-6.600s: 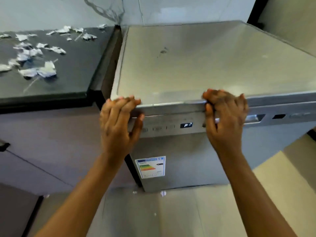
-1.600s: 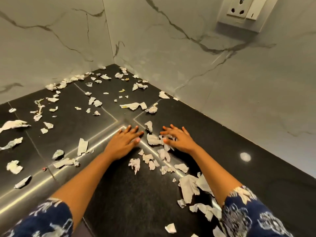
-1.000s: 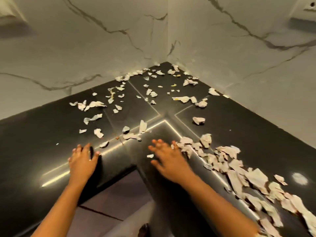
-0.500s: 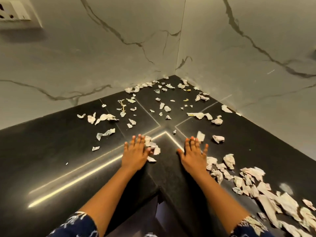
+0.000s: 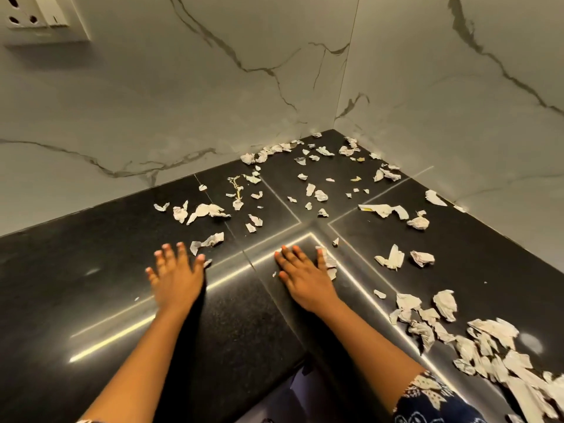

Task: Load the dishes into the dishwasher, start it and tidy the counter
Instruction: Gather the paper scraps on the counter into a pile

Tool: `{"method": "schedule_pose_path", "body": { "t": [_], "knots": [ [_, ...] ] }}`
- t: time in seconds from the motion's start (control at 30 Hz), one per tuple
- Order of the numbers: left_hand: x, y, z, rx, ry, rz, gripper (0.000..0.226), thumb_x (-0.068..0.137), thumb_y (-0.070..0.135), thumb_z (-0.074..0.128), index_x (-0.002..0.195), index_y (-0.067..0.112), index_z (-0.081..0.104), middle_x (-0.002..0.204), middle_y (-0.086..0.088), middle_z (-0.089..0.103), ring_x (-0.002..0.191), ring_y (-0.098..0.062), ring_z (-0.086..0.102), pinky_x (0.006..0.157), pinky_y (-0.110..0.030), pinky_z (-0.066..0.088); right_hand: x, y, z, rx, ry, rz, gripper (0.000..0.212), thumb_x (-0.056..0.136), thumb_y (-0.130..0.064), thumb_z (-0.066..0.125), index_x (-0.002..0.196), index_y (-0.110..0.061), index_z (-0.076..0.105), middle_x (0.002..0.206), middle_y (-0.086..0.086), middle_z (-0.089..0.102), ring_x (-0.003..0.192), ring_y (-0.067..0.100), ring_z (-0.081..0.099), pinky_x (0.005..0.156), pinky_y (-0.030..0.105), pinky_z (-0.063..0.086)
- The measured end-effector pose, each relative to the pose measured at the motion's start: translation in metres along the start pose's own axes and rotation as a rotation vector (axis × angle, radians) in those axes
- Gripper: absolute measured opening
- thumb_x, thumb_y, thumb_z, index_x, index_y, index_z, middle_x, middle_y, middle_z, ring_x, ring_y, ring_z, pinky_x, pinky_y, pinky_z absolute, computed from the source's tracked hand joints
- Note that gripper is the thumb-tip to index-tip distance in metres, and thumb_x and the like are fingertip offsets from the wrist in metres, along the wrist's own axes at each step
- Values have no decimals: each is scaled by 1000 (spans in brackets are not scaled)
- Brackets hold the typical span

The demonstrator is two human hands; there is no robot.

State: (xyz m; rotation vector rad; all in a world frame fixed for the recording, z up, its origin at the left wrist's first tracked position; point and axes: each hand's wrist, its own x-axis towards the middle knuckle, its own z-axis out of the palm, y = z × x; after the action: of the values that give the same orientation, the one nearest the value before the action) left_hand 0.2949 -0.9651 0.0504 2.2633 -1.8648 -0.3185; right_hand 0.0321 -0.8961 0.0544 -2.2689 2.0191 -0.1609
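Evidently the step in hand is the tidying: torn paper scraps (image 5: 308, 190) litter the black counter (image 5: 91, 270), thickest toward its back corner and in a long heap (image 5: 488, 340) running down its right-hand stretch to the near right edge. Both hands lie flat on the counter by its inner front corner, fingers straight and spread, grasping nothing. The right hand (image 5: 305, 279) is nearer the bulk of the litter. A crumpled scrap (image 5: 329, 262) touches its little-finger side, and the heap lies to its right. The left hand (image 5: 177, 276) has one twisted scrap (image 5: 209, 240) just beyond its fingertips. Most loose pieces lie ahead of both hands, toward the marble wall (image 5: 183, 102), so a sweep would likely reach forward and draw back. No object blocks that path; a wall socket (image 5: 39, 16) sits high at the left.
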Motion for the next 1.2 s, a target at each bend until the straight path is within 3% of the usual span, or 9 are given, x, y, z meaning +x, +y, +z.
{"method": "schedule_pose_path", "body": {
  "t": [0.27, 0.4, 0.47, 0.57, 0.7, 0.8, 0.93, 1.07, 1.2],
  "knots": [
    [1, 117, 21, -102, -325, 604, 54, 101, 46, 23, 151, 30, 13, 159, 8, 7, 147, -13, 1, 116, -45, -4, -11, 56, -5, -67, 104, 441, 76, 82, -49, -8, 147, -29, 25, 156, -8, 20, 145, 12, 13, 105, 45, -25],
    [19, 78, -4, -571, -188, 399, 48, 99, 42, 38, 145, 27, 35, 155, 4, 26, 145, -14, 15, 115, -43, -4, -9, 46, -7, -48, 398, 234, 52, 91, -38, 30, 133, -15, 51, 143, 4, 45, 134, 20, 40, 115, 46, 3],
    [30, 23, -21, -408, 4, 227, 47, 98, 37, 45, 143, 23, 40, 153, -1, 32, 144, -19, 20, 115, -50, 3, -6, 26, -5, 15, 300, -152, 52, 91, -43, 36, 137, -20, 43, 145, -2, 41, 134, 15, 39, 111, 45, 19],
    [20, -68, -40, -102, 101, -92, 57, 97, 43, 42, 146, 15, 34, 155, -16, 24, 144, -32, 17, 112, -58, 11, -2, -14, 12, -127, 51, -519, 59, 94, -57, 23, 144, -26, 30, 148, -6, 37, 137, 10, 33, 107, 47, 16],
    [-17, -96, -24, 49, 8, -315, 75, 93, 60, 27, 151, 13, 18, 157, -20, 10, 145, -37, 6, 113, -57, 6, 6, -18, 13, -106, -68, -314, 63, 94, -61, 11, 141, -27, 36, 143, -10, 44, 132, 8, 41, 108, 46, 11],
    [-15, -46, -8, 97, 8, -146, 79, 92, 62, 24, 151, 11, 17, 157, -20, 11, 145, -37, 8, 113, -57, 9, 8, 0, 8, -68, -40, -134, 73, 91, -65, 3, 142, -26, 36, 147, -10, 38, 135, 11, 38, 110, 44, -6],
    [7, 26, 8, 74, -34, 113, 77, 93, 63, 16, 152, 14, 5, 160, -7, 1, 147, -25, -2, 116, -49, -1, 13, 19, 3, -39, -17, 36, 95, 72, -77, -20, 150, -29, 7, 155, -15, -1, 145, 10, 0, 106, 40, -25],
    [30, 67, 7, -64, -196, 396, 71, 96, 57, 29, 153, 22, 6, 160, 3, -1, 147, -15, -3, 117, -47, -4, 30, 38, -7, -43, -24, 347, 86, 81, -70, -4, 151, -19, 0, 158, -2, -9, 145, 14, -12, 107, 45, -24],
    [68, 36, -16, -289, 118, 184, 65, 97, 44, 42, 151, 20, 17, 160, -3, 7, 147, -21, 3, 115, -49, -2, 75, 13, -16, 7, 10, 133, 76, 85, -62, 0, 150, -24, 2, 156, -5, -12, 143, 12, -15, 106, 46, -22]
  ]
}}
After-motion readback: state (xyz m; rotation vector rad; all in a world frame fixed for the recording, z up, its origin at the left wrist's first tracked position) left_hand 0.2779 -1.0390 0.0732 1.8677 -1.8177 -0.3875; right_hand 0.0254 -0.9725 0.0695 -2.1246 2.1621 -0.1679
